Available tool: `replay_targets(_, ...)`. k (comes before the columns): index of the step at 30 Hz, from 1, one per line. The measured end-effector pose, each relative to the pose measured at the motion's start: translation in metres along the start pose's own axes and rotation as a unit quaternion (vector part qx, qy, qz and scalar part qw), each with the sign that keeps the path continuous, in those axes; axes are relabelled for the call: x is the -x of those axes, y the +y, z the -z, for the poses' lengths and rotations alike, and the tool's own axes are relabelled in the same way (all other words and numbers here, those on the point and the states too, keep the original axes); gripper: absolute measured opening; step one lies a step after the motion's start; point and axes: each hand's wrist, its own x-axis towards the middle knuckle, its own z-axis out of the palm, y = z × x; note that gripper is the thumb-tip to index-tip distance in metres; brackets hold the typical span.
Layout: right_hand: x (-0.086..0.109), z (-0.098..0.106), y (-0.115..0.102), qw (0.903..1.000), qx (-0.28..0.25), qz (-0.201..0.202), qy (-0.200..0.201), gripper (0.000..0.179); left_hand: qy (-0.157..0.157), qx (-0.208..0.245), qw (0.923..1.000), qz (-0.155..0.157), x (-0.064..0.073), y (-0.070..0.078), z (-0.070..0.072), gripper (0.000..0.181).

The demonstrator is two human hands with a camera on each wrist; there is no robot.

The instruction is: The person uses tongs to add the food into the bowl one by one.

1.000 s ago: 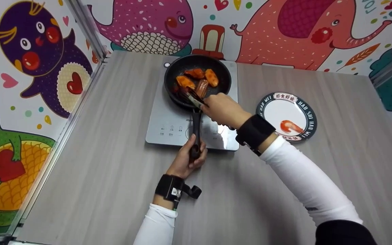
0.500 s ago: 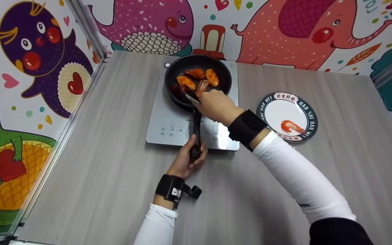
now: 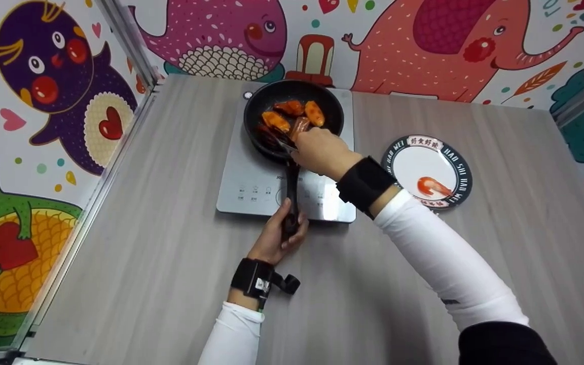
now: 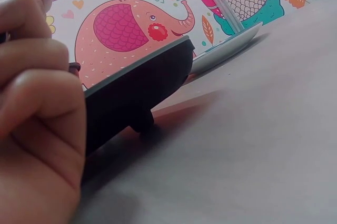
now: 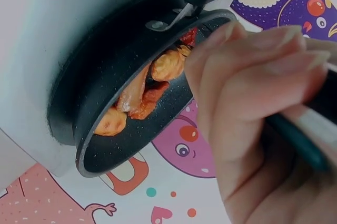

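A black frying pan (image 3: 336, 119) sits on the induction cooker, with several orange and reddish-brown pieces of food (image 3: 275, 121) inside. My left hand (image 3: 271, 239) grips the pan's handle (image 3: 292, 190) from below, thumb along its side. Over the pan's near edge, my right hand (image 3: 322, 151) holds a pair of tongs (image 5: 305, 129), metal with dark parts. The tongs' tips reach down among the food at the pan's near left; whether they pinch a piece is too dark to tell. In the right wrist view, the curled fingers hide part of the tongs.
The silver induction cooker (image 3: 236, 177) stands on a grey wood-grain table (image 3: 160, 228). To its right lies a dark-rimmed white plate (image 3: 413, 162) with one shrimp (image 3: 433, 187) on it. Cartoon-printed walls (image 3: 398, 61) close off the back and left.
My right hand and forearm have shifted slightly left and toward the pan, with the tongs tilting lower into it. The left hand, pan and plate stay put.
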Motion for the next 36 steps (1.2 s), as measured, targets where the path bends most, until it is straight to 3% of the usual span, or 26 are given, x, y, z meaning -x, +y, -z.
replay_targets(11,0.007,-0.003,0.004,0.9999,0.001,0.006,0.012,0.023,-0.009,0.009,0.9999,-0.003,0.0,-0.001,0.001,0.044)
replay_targets(21,0.019,-0.014,0.017,0.9991,-0.012,-0.024,0.034,0.036,-0.029,0.004,0.9995,-0.004,-0.001,0.0,0.0,0.043)
replay_targets(28,0.029,-0.022,0.027,0.9979,-0.047,-0.043,0.012,0.037,-0.032,0.016,0.9994,-0.006,0.0,-0.001,0.0,0.042)
replay_targets(36,0.047,-0.035,0.033,0.9963,-0.043,-0.052,0.052,0.047,-0.038,0.028,0.9988,-0.009,-0.002,0.0,0.0,0.041)
